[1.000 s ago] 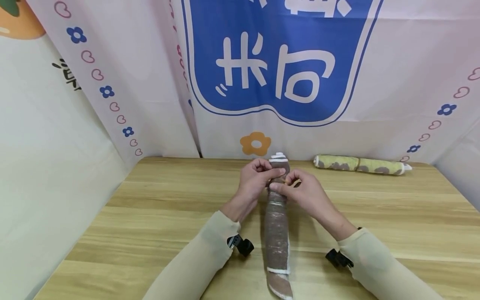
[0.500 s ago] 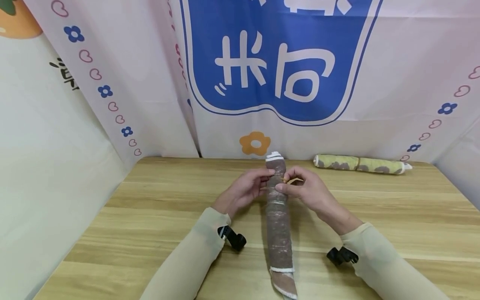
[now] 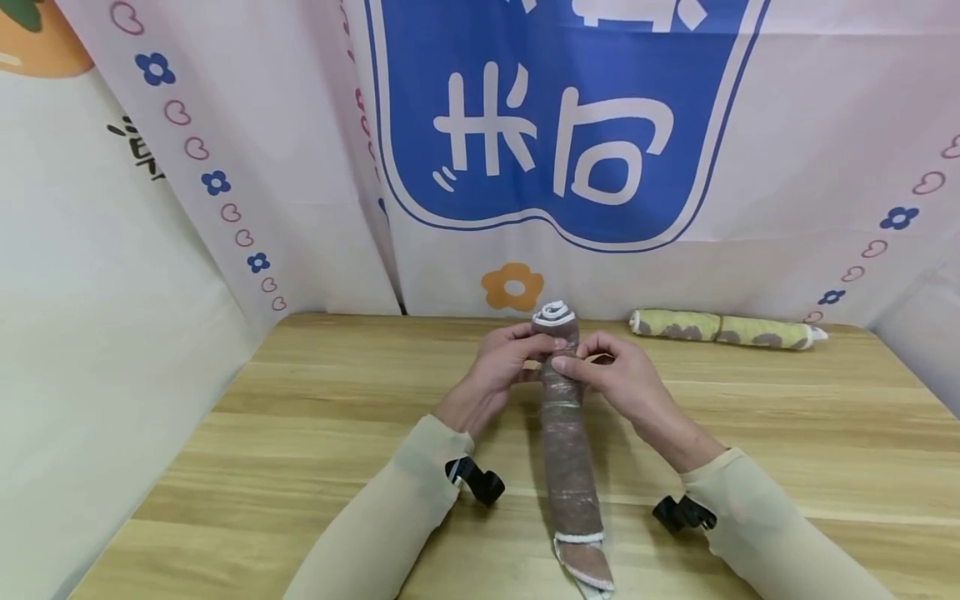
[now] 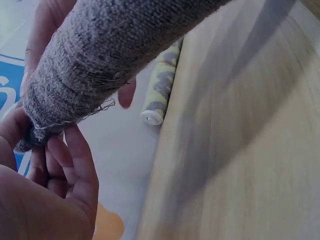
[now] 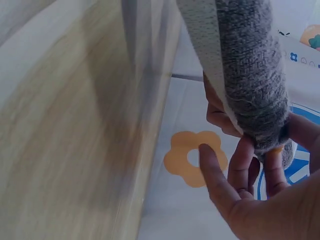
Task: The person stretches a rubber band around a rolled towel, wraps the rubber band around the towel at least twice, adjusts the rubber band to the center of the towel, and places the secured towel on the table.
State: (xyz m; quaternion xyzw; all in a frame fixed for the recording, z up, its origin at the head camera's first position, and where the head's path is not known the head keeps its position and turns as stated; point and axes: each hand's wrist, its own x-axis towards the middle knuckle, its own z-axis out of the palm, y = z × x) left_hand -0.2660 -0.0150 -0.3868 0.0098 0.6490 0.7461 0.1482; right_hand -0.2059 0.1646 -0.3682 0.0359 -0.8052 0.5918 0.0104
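Note:
A brown rolled-up towel point(image 3: 572, 467) with white edges lies lengthwise before me, its spiral far end raised. My left hand point(image 3: 497, 371) grips it near that end, thumb on top and fingers beneath. From the right side, my right hand point(image 3: 622, 379) pinches at the same stretch, its thumb across the roll. In the right wrist view an orange bit of rubber band point(image 5: 278, 149) shows by those fingertips; most of it is hidden. The left wrist view shows the grey-looking underside of the towel, with loose threads point(image 4: 102, 106) and the fingertips of both hands around its narrowed end.
A second rolled towel point(image 3: 682, 325), yellow-green with grey patches and a band around its middle, lies at the back right of the wooden table point(image 3: 315, 433). A printed cloth point(image 3: 450, 258) hangs right behind the table's back edge.
The towel's near end has swung to the right and its far end has tipped to show the spiral. My left hand drew back, then returned onto the roll. The yellow loop at my right fingers is now hidden in the head view.

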